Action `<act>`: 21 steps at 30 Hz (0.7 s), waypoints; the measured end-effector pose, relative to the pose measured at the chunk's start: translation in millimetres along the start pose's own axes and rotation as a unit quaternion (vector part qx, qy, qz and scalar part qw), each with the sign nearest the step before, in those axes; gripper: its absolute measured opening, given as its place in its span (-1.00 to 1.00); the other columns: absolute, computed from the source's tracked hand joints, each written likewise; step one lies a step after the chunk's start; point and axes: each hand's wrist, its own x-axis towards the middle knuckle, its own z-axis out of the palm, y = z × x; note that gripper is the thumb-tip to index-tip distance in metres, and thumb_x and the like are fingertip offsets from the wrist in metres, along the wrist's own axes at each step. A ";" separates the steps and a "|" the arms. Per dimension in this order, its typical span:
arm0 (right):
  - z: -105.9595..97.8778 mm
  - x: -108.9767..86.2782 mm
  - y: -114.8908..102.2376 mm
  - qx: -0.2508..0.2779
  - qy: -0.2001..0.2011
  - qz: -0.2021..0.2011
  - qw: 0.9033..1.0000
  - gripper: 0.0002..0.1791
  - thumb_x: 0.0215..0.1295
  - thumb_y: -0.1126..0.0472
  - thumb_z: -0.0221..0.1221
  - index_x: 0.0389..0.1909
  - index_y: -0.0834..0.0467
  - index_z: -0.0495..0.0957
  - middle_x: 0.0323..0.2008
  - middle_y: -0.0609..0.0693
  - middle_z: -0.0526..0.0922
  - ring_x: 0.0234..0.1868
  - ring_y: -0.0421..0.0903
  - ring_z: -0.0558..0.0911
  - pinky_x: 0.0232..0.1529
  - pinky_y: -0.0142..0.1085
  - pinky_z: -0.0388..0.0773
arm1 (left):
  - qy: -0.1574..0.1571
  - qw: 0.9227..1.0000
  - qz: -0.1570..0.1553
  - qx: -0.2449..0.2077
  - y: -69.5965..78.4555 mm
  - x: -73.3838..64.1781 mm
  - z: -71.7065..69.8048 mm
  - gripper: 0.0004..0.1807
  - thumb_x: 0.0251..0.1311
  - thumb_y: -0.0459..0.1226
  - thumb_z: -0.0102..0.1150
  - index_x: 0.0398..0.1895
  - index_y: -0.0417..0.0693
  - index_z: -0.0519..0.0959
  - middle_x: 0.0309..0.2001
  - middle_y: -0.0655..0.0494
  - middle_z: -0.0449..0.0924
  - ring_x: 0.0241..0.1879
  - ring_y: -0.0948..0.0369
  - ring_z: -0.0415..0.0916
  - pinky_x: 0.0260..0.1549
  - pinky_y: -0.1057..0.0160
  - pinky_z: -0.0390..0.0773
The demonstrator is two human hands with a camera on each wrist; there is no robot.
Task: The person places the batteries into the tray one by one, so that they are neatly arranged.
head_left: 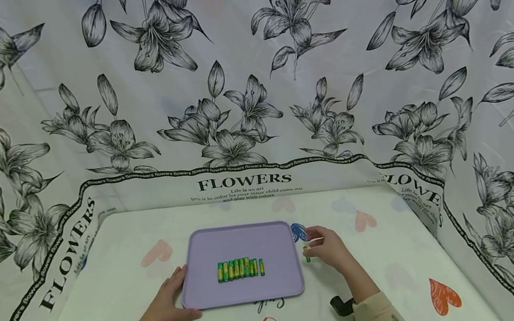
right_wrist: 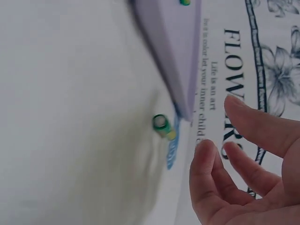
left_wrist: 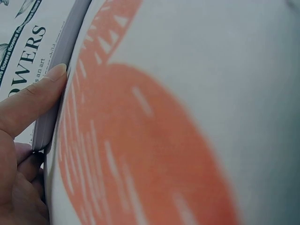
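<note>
A pale purple tray [head_left: 249, 291] lies on the cloth. Several green and yellow batteries [head_left: 240, 268] stand side by side on it in a row, the right-hand ones thinner. My left hand [head_left: 170, 300] holds the tray's near left corner, with the thumb [left_wrist: 49, 84] against the front edge and the fingers along the left side. Right of the tray, one more green and yellow battery [right_wrist: 161, 124] is on the cloth. My right hand [head_left: 326, 247] is beside this battery, thumb and fingers spread apart, with a gap to it in the right wrist view.
White cloth [head_left: 225, 213] printed with hearts covers the table. A flower-patterned curtain [head_left: 228, 103] rises behind it and along both sides. A black object [head_left: 342, 306] sits at the right sleeve.
</note>
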 end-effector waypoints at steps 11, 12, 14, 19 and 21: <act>5.9 6.2 22.1 -0.027 -0.023 0.046 0.998 -0.23 -0.13 0.45 0.53 0.23 0.24 0.54 0.04 0.10 0.67 -0.02 -0.03 0.60 -0.09 -0.18 0.62 | 0.001 1.000 0.004 -0.002 -1.3 -0.4 1.4 0.38 -0.26 0.18 0.57 0.63 0.01 -0.01 0.62 -0.20 -0.15 0.54 -0.41 -0.28 0.39 -0.49 -0.14; 6.3 7.1 22.8 -0.035 -0.027 0.049 0.998 -0.22 -0.14 0.44 0.53 0.23 0.22 0.54 0.01 0.09 0.67 -0.03 -0.04 0.59 -0.08 -0.17 0.62 | 0.001 1.000 0.004 -0.003 -1.2 -0.6 1.3 0.38 -0.26 0.18 0.58 0.63 0.01 -0.01 0.62 -0.21 -0.15 0.53 -0.42 -0.28 0.39 -0.49 -0.14; 6.6 7.8 23.6 -0.050 -0.033 0.052 0.997 -0.21 -0.17 0.44 0.54 0.23 0.17 0.56 -0.03 0.08 0.65 -0.05 -0.03 0.59 -0.05 -0.15 0.61 | 0.001 1.000 0.003 -0.003 -0.5 -0.6 0.9 0.38 -0.26 0.18 0.58 0.63 0.01 -0.01 0.62 -0.20 -0.15 0.54 -0.41 -0.28 0.39 -0.49 -0.14; 7.7 6.4 24.1 -0.091 -0.045 0.036 0.994 -0.23 -0.16 0.46 0.52 0.22 0.13 0.58 -0.04 0.10 0.62 -0.06 0.00 0.60 0.00 -0.07 0.61 | -0.001 1.000 -0.002 -0.004 0.4 -0.2 0.3 0.39 -0.27 0.19 0.58 0.64 0.02 -0.02 0.63 -0.19 -0.16 0.54 -0.40 -0.29 0.40 -0.48 -0.15; 8.5 5.2 24.8 -0.108 -0.043 0.023 0.993 -0.28 -0.14 0.45 0.50 0.18 0.15 0.61 -0.06 0.09 0.62 -0.05 0.00 0.59 -0.01 -0.06 0.61 | -0.002 1.000 -0.003 -0.004 0.6 0.1 0.3 0.39 -0.26 0.18 0.58 0.64 0.02 -0.02 0.63 -0.19 -0.16 0.54 -0.40 -0.29 0.40 -0.48 -0.15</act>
